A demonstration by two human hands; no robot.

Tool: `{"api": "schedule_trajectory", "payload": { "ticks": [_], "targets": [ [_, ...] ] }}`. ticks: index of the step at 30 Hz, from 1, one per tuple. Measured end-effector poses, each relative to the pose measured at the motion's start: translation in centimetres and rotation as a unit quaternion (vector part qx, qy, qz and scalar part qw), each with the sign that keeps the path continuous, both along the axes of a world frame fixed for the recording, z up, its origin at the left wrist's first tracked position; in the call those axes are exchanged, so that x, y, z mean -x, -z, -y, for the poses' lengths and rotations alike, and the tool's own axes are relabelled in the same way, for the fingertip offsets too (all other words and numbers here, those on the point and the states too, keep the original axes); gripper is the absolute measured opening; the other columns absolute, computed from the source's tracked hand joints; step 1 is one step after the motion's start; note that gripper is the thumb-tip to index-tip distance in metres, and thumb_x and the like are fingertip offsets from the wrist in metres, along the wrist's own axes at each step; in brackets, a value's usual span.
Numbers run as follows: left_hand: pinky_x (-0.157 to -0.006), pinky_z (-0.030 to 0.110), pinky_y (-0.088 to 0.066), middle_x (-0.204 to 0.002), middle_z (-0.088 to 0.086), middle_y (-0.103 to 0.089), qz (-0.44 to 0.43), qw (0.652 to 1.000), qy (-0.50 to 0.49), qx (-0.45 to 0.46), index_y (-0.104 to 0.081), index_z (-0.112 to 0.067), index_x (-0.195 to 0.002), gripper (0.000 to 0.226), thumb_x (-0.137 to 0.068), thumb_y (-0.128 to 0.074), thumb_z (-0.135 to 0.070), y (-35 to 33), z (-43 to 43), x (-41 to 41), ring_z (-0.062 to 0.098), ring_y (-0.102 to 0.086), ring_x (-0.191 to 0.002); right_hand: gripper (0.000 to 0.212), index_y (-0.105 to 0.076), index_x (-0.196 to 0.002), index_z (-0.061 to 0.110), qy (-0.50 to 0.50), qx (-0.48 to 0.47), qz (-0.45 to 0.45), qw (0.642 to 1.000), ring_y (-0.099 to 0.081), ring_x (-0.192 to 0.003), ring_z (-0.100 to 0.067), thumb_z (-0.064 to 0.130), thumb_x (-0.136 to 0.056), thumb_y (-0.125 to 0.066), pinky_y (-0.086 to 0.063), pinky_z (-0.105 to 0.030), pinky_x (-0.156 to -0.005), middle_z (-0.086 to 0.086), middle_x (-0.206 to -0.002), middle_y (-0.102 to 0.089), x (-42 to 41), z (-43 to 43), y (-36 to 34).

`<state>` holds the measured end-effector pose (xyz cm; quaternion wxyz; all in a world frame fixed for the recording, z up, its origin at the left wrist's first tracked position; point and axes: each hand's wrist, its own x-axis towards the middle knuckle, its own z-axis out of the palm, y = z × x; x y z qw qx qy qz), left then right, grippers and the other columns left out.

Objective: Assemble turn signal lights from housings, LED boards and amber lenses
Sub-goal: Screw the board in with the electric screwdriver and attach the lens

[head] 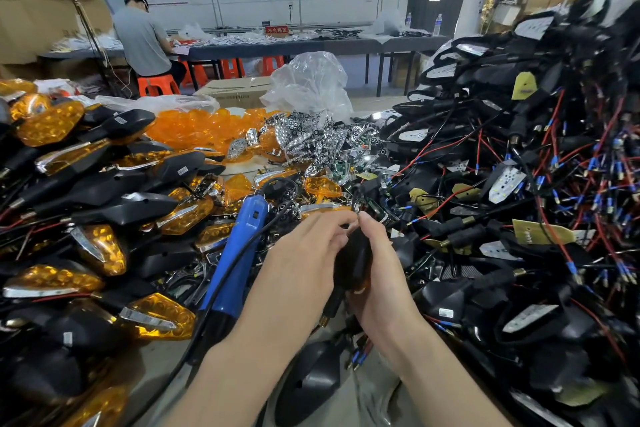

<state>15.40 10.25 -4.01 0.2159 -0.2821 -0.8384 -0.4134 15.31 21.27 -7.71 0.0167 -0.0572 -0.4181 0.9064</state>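
Both my hands hold one black turn signal housing above the middle of the bench. My left hand wraps it from the left, fingers curled over its top. My right hand grips its right side, thumb and fingertips pinching at the upper end, where they meet the left fingers. A bit of amber shows at the housing's lower edge. Loose amber lenses are heaped at the back, silver reflectors and LED boards beside them. Wired housings are stacked high on the right.
A blue electric screwdriver lies just left of my hands, its black cable trailing toward me. Finished amber-lensed lights cover the left side. A clear plastic bag and a cardboard box stand behind. A person sits at a far table.
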Motion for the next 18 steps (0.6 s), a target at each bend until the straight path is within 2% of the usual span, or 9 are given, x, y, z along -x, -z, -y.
{"api": "schedule_trajectory", "payload": {
  "ticks": [3,5,8,10,12,13,15,17,18],
  "targets": [
    [-0.077,0.040,-0.060,-0.111,-0.008,-0.072,-0.062,0.995,-0.026,0.072,-0.060,-0.028,-0.131,0.042,-0.096,-0.059,-0.004,0.1,-0.1,-0.5,0.012,-0.070,-0.100,0.046,-0.073,-0.107,0.019,0.014,-0.009,0.015,1.000,-0.072,-0.096,-0.021,0.055,-0.078,-0.070,-0.055,-0.035,-0.080,-0.008,-0.101,-0.074,0.0,-0.2,0.1],
    [-0.085,0.038,-0.059,-0.118,-0.010,-0.071,-0.048,0.997,-0.024,0.055,-0.052,-0.032,-0.141,0.047,-0.099,-0.054,-0.011,0.4,0.0,-1.2,0.007,-0.068,-0.106,0.037,-0.076,-0.097,0.020,0.006,-0.001,0.022,1.000,-0.072,-0.095,-0.022,0.055,-0.089,-0.064,-0.053,-0.037,-0.082,-0.007,-0.097,-0.074,-0.2,-0.3,0.2],
    [-0.097,0.021,-0.051,-0.127,-0.024,-0.062,0.058,0.997,0.004,-0.048,-0.042,-0.038,-0.147,0.046,-0.104,-0.042,-0.019,0.9,0.4,-2.2,-0.011,-0.056,-0.117,0.034,-0.075,-0.079,0.021,-0.002,0.029,0.018,0.999,-0.069,-0.076,-0.020,0.052,-0.089,-0.065,-0.056,-0.032,-0.069,-0.004,-0.081,-0.067,-0.5,-0.3,0.1],
    [-0.100,0.014,-0.045,-0.129,-0.033,-0.055,0.102,0.991,-0.022,-0.079,-0.043,-0.039,-0.146,0.046,-0.104,-0.043,-0.019,1.6,1.0,-2.4,-0.017,-0.048,-0.121,0.029,-0.071,-0.071,0.022,0.009,0.066,0.009,0.998,-0.061,-0.065,-0.018,0.046,-0.088,-0.067,-0.054,-0.030,-0.057,-0.002,-0.074,-0.061,-0.3,-0.2,-0.2],
    [-0.098,0.010,-0.041,-0.126,-0.036,-0.052,0.104,0.991,-0.070,-0.046,-0.046,-0.039,-0.142,0.043,-0.102,-0.042,-0.026,2.3,1.8,-2.7,-0.024,-0.042,-0.119,0.030,-0.067,-0.067,0.023,0.022,0.103,-0.001,0.994,-0.057,-0.059,-0.018,0.040,-0.091,-0.065,-0.049,-0.028,-0.050,-0.002,-0.072,-0.058,-0.1,-0.2,-0.3],
    [-0.095,0.011,-0.040,-0.121,-0.033,-0.055,0.086,0.990,-0.108,0.001,-0.051,-0.037,-0.138,0.041,-0.099,-0.042,-0.028,2.6,2.4,-2.9,-0.024,-0.042,-0.115,0.032,-0.067,-0.066,0.023,0.026,0.114,-0.004,0.993,-0.056,-0.058,-0.018,0.039,-0.093,-0.064,-0.048,-0.028,-0.049,-0.003,-0.071,-0.058,0.0,-0.2,-0.2],
    [-0.091,0.025,-0.043,-0.110,-0.016,-0.064,0.024,0.973,-0.192,0.122,-0.064,-0.027,-0.121,0.033,-0.090,-0.051,-0.024,3.3,3.9,-3.1,-0.007,-0.052,-0.106,0.031,-0.066,-0.065,0.022,0.029,0.123,-0.005,0.992,-0.056,-0.058,-0.018,0.038,-0.092,-0.065,-0.047,-0.028,-0.048,-0.003,-0.072,-0.058,0.1,-0.2,0.0],
    [-0.083,0.044,-0.049,-0.103,0.002,-0.068,0.007,0.935,-0.276,0.222,-0.071,-0.017,-0.107,0.025,-0.082,-0.065,-0.018,4.0,4.9,-3.1,0.022,-0.061,-0.096,0.027,-0.066,-0.066,0.022,0.029,0.118,-0.002,0.993,-0.057,-0.057,-0.018,0.039,-0.086,-0.070,-0.048,-0.029,-0.048,-0.003,-0.072,-0.059,0.3,-0.1,0.0],
    [-0.081,0.048,-0.050,-0.102,0.008,-0.068,0.010,0.917,-0.304,0.257,-0.073,-0.012,-0.104,0.026,-0.079,-0.071,-0.017,4.4,5.3,-3.1,0.030,-0.063,-0.092,0.024,-0.067,-0.066,0.022,0.031,0.114,0.000,0.993,-0.057,-0.057,-0.018,0.040,-0.082,-0.072,-0.048,-0.029,-0.048,-0.003,-0.072,-0.059,0.3,-0.1,0.0]
  ]
}}
